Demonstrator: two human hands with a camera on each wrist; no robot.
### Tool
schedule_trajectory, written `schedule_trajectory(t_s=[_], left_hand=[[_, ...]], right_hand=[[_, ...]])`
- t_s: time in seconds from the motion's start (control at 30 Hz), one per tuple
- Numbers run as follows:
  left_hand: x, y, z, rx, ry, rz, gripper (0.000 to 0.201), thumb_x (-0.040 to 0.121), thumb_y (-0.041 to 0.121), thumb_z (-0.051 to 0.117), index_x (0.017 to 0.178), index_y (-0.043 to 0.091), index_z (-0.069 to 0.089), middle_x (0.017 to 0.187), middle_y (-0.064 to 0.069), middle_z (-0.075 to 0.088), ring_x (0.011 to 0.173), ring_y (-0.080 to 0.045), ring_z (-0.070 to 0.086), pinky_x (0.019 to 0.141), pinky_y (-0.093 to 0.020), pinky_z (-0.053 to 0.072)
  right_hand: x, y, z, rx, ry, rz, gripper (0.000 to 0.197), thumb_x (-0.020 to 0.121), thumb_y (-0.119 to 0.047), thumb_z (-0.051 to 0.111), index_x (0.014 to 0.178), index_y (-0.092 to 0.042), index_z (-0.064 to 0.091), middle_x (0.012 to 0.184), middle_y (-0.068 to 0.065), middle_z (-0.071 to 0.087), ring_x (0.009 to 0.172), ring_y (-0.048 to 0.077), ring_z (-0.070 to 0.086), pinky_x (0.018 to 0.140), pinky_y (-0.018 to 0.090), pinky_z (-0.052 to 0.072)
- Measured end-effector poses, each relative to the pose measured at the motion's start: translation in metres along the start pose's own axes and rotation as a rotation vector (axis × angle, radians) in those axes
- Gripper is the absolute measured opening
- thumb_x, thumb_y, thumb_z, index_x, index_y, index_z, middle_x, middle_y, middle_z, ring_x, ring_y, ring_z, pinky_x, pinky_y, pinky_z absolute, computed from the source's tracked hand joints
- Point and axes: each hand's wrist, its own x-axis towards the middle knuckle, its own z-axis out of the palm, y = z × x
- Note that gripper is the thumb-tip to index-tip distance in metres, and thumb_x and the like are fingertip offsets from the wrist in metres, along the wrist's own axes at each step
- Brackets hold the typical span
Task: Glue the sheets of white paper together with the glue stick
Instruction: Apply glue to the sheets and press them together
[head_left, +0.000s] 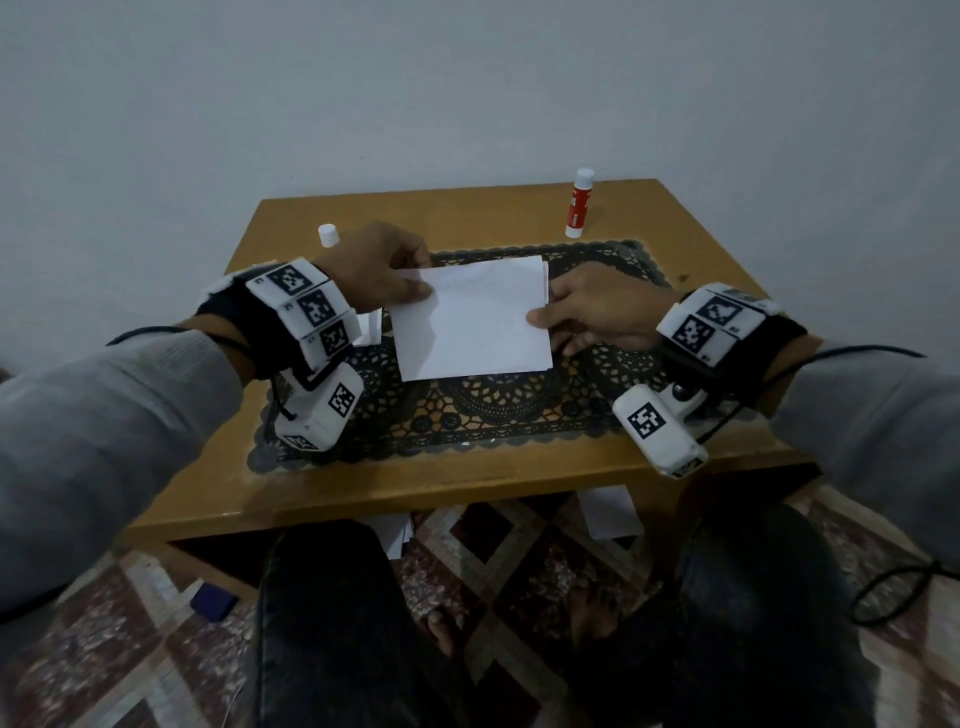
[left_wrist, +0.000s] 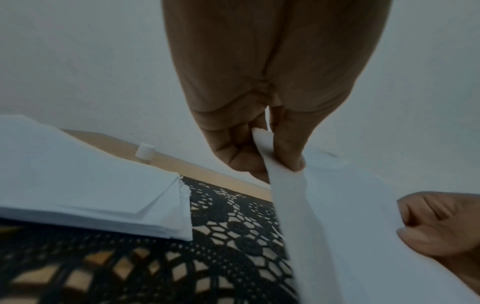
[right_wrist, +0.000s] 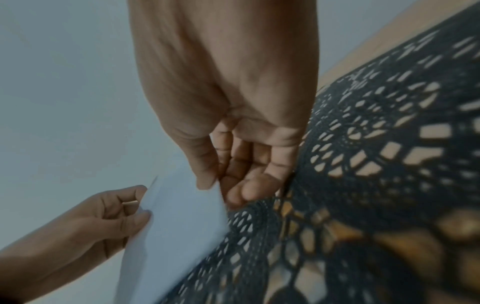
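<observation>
both hands pinch the white paper sheet (head_left: 470, 319), left hand (head_left: 371, 270) and right hand (head_left: 597, 312) at opposite edges. best to square the edges over the black lace mat (head_left: 519, 410), then lower evenly.

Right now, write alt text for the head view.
Two hands, left hand and right hand, pinch opposite edges of a white paper sheet above a black lace mat on a wooden table; a glue stick stands behind.
</observation>
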Motion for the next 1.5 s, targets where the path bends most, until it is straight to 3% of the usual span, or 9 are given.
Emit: schedule_trajectory(t_s=[0.27, 0.4, 0.6, 0.77, 0.83, 0.93, 1.07, 1.27, 1.5], left_hand=[[-0.015, 0.0, 0.009, -0.47, -0.008, -0.48, 0.022, 0.08, 0.009, 0.074, 0.095, 0.006, 0.059, 0.105, -0.015, 0.065, 0.096, -0.031, 0.064, 0.086, -0.048, 0.054], [-0.023, -0.002, 0.014, -0.624, 0.063, -0.474, 0.031, 0.082, 0.004, 0.07, 0.112, 0.001, 0.06, 0.105, -0.011, 0.066, 0.091, -0.024, 0.065, 0.077, -0.036, 0.056], [-0.036, -0.004, 0.019, -0.507, -0.044, -0.491, 0.008, 0.088, 0.01, 0.064, 0.094, 0.007, 0.061, 0.084, -0.008, 0.063, 0.066, -0.011, 0.058, 0.054, -0.016, 0.051], [-0.045, -0.016, 0.013, -0.676, -0.082, -0.539, 0.029, 0.081, 0.004, 0.07, 0.106, -0.01, 0.063, 0.106, -0.02, 0.068, 0.085, -0.023, 0.07, 0.07, -0.028, 0.06], [-0.05, -0.016, 0.012, -0.671, -0.072, -0.533, 0.009, 0.083, 0.002, 0.068, 0.088, -0.006, 0.065, 0.086, -0.014, 0.071, 0.064, -0.015, 0.07, 0.057, -0.021, 0.057], [-0.055, -0.023, 0.004, -0.655, 0.032, -0.502, 0.012, 0.082, 0.001, 0.068, 0.075, -0.003, 0.059, 0.068, -0.009, 0.067, 0.053, -0.011, 0.066, 0.047, -0.015, 0.049], [-0.06, -0.038, -0.017, -0.589, 0.127, -0.512, 0.011, 0.083, 0.003, 0.069, 0.077, 0.002, 0.059, 0.08, -0.012, 0.068, 0.057, -0.014, 0.068, 0.048, -0.019, 0.052], [-0.051, -0.069, -0.059, -0.411, 0.321, -0.581, 0.019, 0.089, 0.011, 0.064, 0.073, 0.006, 0.056, 0.077, -0.011, 0.064, 0.046, -0.01, 0.065, 0.047, -0.021, 0.053], [-0.043, -0.119, -0.061, -0.045, 0.196, -0.768, 0.029, 0.087, 0.018, 0.067, 0.068, -0.001, 0.058, 0.076, -0.016, 0.062, 0.075, -0.028, 0.059, 0.078, -0.037, 0.049]], right_hand=[[-0.005, -0.001, 0.006, 0.111, 0.048, -0.017, 0.017, 0.091, -0.005, 0.061, 0.104, 0.006, 0.065, 0.084, 0.012, 0.068, 0.064, 0.017, 0.06, 0.055, 0.024, 0.052], [-0.005, -0.001, 0.006, 0.14, 0.058, -0.016, 0.018, 0.091, -0.005, 0.062, 0.106, 0.006, 0.065, 0.085, 0.012, 0.069, 0.067, 0.018, 0.061, 0.059, 0.026, 0.052], [-0.006, -0.004, 0.007, 0.173, 0.052, -0.018, 0.029, 0.092, -0.006, 0.061, 0.116, 0.01, 0.061, 0.097, 0.017, 0.068, 0.071, 0.019, 0.062, 0.064, 0.027, 0.053], [-0.004, -0.003, 0.013, 0.189, 0.034, -0.023, 0.027, 0.093, -0.006, 0.06, 0.116, 0.008, 0.061, 0.102, 0.017, 0.069, 0.075, 0.019, 0.063, 0.066, 0.028, 0.053], [-0.003, -0.004, 0.017, 0.198, 0.022, -0.022, 0.026, 0.093, -0.007, 0.06, 0.115, 0.006, 0.062, 0.101, 0.016, 0.07, 0.077, 0.02, 0.064, 0.067, 0.028, 0.053], [0.001, -0.011, 0.026, 0.221, 0.01, -0.034, 0.017, 0.092, -0.007, 0.06, 0.106, 0.004, 0.064, 0.097, 0.017, 0.069, 0.077, 0.021, 0.062, 0.068, 0.029, 0.054], [0.013, -0.037, 0.042, 0.226, 0.056, -0.044, 0.009, 0.091, -0.005, 0.062, 0.082, -0.004, 0.06, 0.072, 0.011, 0.061, 0.058, 0.016, 0.058, 0.056, 0.024, 0.052], [0.05, -0.085, 0.074, 0.195, 0.111, -0.019, 0.017, 0.092, -0.009, 0.061, 0.077, -0.007, 0.056, 0.067, 0.006, 0.057, 0.057, 0.014, 0.057, 0.051, 0.022, 0.051], [0.086, -0.106, 0.117, -0.011, 0.108, 0.07, 0.02, 0.093, -0.008, 0.058, 0.073, -0.006, 0.055, 0.063, 0.007, 0.057, 0.046, 0.012, 0.055, 0.047, 0.021, 0.05]])
